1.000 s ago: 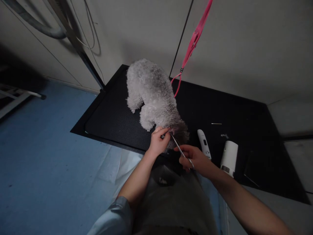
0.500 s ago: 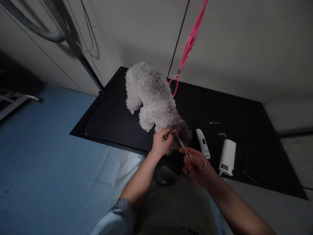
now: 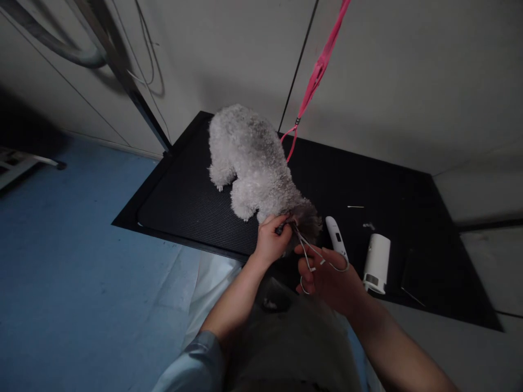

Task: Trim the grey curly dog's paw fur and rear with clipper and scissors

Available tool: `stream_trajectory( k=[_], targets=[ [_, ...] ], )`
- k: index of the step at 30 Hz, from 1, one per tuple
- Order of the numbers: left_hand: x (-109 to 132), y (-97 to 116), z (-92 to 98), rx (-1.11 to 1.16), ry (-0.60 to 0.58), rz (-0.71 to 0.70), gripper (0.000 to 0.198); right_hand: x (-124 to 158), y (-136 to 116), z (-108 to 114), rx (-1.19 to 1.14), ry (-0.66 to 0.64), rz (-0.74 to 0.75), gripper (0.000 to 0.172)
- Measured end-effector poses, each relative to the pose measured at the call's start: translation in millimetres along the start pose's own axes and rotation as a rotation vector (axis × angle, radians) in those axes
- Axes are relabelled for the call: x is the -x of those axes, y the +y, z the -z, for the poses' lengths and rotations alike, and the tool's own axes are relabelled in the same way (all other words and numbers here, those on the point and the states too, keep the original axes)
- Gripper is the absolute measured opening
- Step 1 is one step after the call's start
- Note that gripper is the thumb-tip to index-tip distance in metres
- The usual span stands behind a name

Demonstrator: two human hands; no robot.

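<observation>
A curly grey dog (image 3: 253, 158) stands on the black table (image 3: 188, 207), its darker head toward my hands. My left hand (image 3: 273, 239) is closed in a pinch on the dog's ear. In my right hand (image 3: 327, 275) is a metal scissor-handled tool (image 3: 304, 247), its handles spread apart and its tips at the ear beside my left fingers. What lies between the tips is too small to tell. A pink strap (image 3: 318, 71) hangs down behind the dog's neck.
Right of the dog lie a white clipper-like device (image 3: 337, 239), a white cylindrical device (image 3: 377, 263), a cotton swab (image 3: 355, 207) and a flat dark object (image 3: 414, 277). A slanted metal post (image 3: 149, 117) rises at the table's back left, near a grey hose (image 3: 77, 54).
The tool's handles have spread apart in my right hand, whose fingers have opened wider. My left hand keeps its pinch at the ear. The view has shifted slightly.
</observation>
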State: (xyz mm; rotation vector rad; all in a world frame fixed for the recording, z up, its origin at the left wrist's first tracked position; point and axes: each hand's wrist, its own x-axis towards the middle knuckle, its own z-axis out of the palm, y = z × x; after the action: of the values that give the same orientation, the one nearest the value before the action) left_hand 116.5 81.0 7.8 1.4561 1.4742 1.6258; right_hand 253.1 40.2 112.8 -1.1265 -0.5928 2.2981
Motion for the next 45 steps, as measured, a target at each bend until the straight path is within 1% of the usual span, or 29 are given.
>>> stream_trajectory(
  k=[3,7,11,16,19,23,26,28,29,30,31,32,33,34,35,36,37,38,39,41,43,44,45],
  targets=[
    [0,2,-1.5,-0.006,0.006,-0.001,0.025,-1,0,-7,0.018,0.056,0.044,0.03],
    [-1,4,-4.7,0.021,0.023,0.02,0.024,2,5,-14,0.05,0.143,0.111,0.028],
    [-1,6,-7.8,0.011,0.035,0.031,0.022,7,8,-11,0.056,0.181,0.172,0.03],
    [-1,12,-11.5,0.005,0.012,0.007,0.024,17,7,-6,0.082,0.231,0.194,0.034],
    [-8,21,-14.8,0.031,0.005,-0.034,0.025,28,4,-7,0.103,0.254,0.232,0.038],
    [-26,35,-16.8,0.086,0.037,-0.053,0.025,47,-1,-12,0.185,0.234,0.338,0.042],
    [-40,44,-15.2,0.163,0.092,-0.033,0.022,63,-4,-13,0.316,0.144,0.371,0.047],
    [-45,47,-14.1,0.222,0.114,-0.021,0.02,73,-7,-13,0.485,0.068,0.381,0.05],
    [-46,47,-13.8,0.247,0.102,-0.016,0.02,78,-10,-14,0.603,0.05,0.395,0.052],
    [-45,48,-13.7,0.269,0.075,-0.008,0.02,80,-14,-17,0.735,0.059,0.43,0.052],
    [-44,48,-13.7,0.288,0.037,0.002,0.02,80,-20,-22,0.875,0.097,0.489,0.05],
    [-41,48,-13.6,0.304,-0.008,0.016,0.021,76,-28,-28,1.022,0.152,0.563,0.049],
    [-37,48,-13.4,0.32,-0.063,0.029,0.022,69,-37,-35,1.149,0.242,0.661,0.046],
    [-33,48,-12.8,0.334,-0.122,0.038,0.023,59,-46,-41,1.287,0.303,0.763,0.05],
    [-28,47,-11.8,0.351,-0.178,0.04,0.024,45,-56,-47,1.426,0.334,0.828,0.051],
    [-24,46,-10.4,0.368,-0.215,0.04,0.025,30,-66,-49,1.551,0.345,0.813,0.049],
    [-19,44,-8.7,0.383,-0.231,0.044,0.026,14,-74,-49,1.621,0.362,0.789,0.045],
    [-16,41,-6.6,0.394,-0.226,0.055,0.027,-2,-80,-45,1.639,0.36,0.752,0.042],
    [-12,37,-4.2,0.402,-0.205,0.076,0.027,-15,-83,-38,1.594,0.347,0.739,0.041],
    [-8,28,2.2,0.401,-0.164,0.128,0.028,-36,-82,-19,1.373,0.377,0.782,0.038],
    [-7,20,11.6,0.344,-0.162,0.127,0.03,-47,-72,2,1.209,0.42,0.781,0.037],
    [-7,19,17.0,0.277,-0.143,0.107,0.031,-49,-65,10,1.145,0.444,0.778,0.037],
    [-8,19,22.2,0.188,-0.099,0.082,0.032,-50,-59,16,1.094,0.466,0.777,0.038]
  ],
)
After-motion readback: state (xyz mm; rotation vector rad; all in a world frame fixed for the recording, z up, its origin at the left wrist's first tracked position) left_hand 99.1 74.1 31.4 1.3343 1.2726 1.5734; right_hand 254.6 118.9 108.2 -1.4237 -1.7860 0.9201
